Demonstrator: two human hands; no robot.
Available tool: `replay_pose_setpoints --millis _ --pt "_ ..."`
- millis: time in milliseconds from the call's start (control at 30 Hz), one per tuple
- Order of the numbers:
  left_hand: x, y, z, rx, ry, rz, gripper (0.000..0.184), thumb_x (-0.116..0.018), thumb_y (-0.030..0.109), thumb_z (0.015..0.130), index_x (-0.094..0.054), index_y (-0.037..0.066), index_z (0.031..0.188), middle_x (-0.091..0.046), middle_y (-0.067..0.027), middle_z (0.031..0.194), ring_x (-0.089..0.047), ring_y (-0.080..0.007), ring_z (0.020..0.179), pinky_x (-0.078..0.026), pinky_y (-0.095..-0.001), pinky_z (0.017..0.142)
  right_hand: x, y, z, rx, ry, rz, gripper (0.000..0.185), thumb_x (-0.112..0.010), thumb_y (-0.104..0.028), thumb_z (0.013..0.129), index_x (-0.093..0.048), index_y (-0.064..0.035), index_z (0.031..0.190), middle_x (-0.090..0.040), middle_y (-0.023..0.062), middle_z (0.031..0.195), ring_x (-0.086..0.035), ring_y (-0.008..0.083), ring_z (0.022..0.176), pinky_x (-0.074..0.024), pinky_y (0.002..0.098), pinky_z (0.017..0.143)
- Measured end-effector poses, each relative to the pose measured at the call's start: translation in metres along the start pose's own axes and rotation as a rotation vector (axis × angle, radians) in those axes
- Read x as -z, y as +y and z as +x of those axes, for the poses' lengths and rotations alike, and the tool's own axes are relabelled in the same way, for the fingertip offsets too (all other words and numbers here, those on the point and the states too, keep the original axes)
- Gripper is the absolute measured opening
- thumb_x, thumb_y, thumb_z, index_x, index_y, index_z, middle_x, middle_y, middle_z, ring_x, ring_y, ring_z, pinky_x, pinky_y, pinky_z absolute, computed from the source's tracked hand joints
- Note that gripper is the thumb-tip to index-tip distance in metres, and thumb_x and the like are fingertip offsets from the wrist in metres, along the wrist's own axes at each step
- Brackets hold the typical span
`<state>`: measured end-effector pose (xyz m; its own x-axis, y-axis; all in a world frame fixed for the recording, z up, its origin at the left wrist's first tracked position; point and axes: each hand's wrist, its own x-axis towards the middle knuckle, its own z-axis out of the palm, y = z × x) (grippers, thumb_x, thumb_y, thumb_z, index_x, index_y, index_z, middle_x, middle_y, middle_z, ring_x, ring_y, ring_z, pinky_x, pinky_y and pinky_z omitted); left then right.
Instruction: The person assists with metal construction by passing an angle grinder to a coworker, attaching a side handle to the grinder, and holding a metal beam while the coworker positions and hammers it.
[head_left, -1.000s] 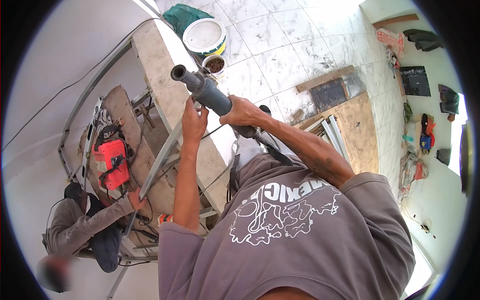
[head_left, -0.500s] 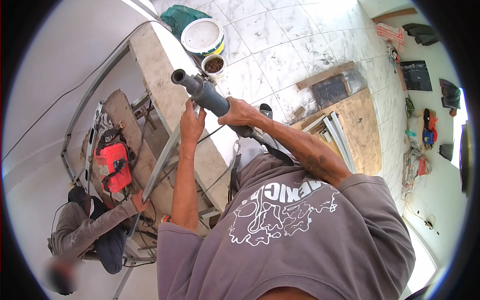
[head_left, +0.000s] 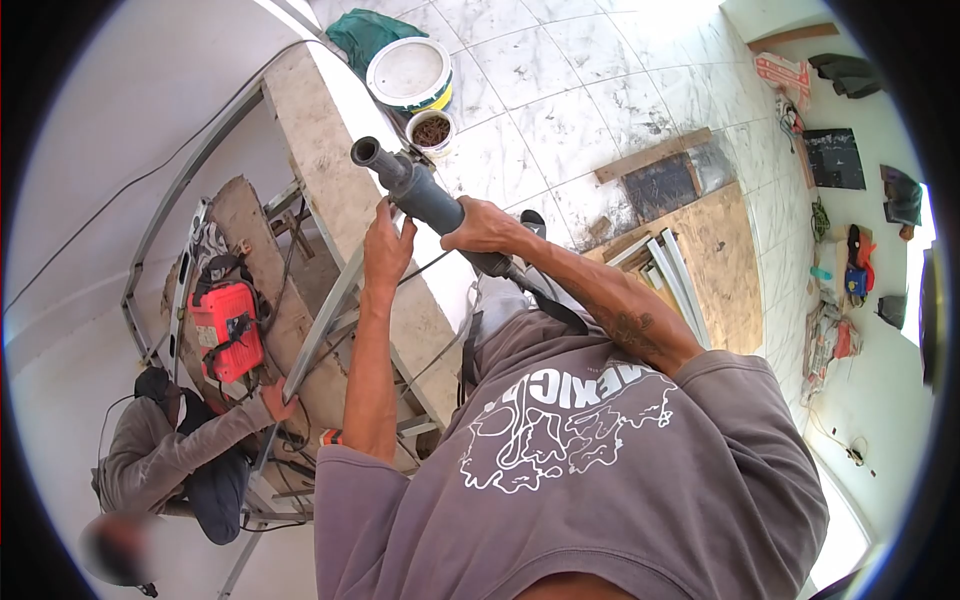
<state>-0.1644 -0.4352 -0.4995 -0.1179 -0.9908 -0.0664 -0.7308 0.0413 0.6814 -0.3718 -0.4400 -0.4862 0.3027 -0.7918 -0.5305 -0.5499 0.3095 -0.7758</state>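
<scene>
A dark grey cylindrical power tool (head_left: 430, 198) is held slantwise, its hollow round nose pointing to the upper left. My right hand (head_left: 485, 228) is wrapped round the rear part of its body. Against the tool's lower left side, near the front collar, my left hand (head_left: 388, 250) has thumb and fingers raised and closed on it; the exact contact is partly hidden. From the tool's rear, a black strap or cable (head_left: 552, 308) runs down to my waist.
A co-worker (head_left: 160, 450) crouches at lower left, one hand on a metal frame (head_left: 325, 318) beside a red machine (head_left: 228, 330). A lidded bucket (head_left: 409, 72), a small bucket (head_left: 431, 131), metal strips (head_left: 672, 268) and a wooden board (head_left: 725, 270) lie beyond.
The view has shifted slightly. The tool nose sits a little farther right in view, with both hands keeping their hold. The co-worker's head has moved slightly.
</scene>
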Motion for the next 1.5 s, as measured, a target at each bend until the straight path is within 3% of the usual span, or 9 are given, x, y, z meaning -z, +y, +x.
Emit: replay_pose_setpoints --millis 1500 --pt "0.005 0.005 0.004 -0.006 -0.053 0.017 0.046 -0.062 0.016 0.087 -0.045 -0.004 0.125 -0.063 -0.0334 0.108 -0.062 -0.0472 0.103 -0.05 -0.0496 0.087 0.009 0.001 0.002 -0.021 -0.057 -0.01 0.073 -0.072 -0.039 0.058 -0.059 0.012 0.11 -0.067 0.025 0.091 -0.067 0.0318 0.082 -0.0528 0.0377 0.073"
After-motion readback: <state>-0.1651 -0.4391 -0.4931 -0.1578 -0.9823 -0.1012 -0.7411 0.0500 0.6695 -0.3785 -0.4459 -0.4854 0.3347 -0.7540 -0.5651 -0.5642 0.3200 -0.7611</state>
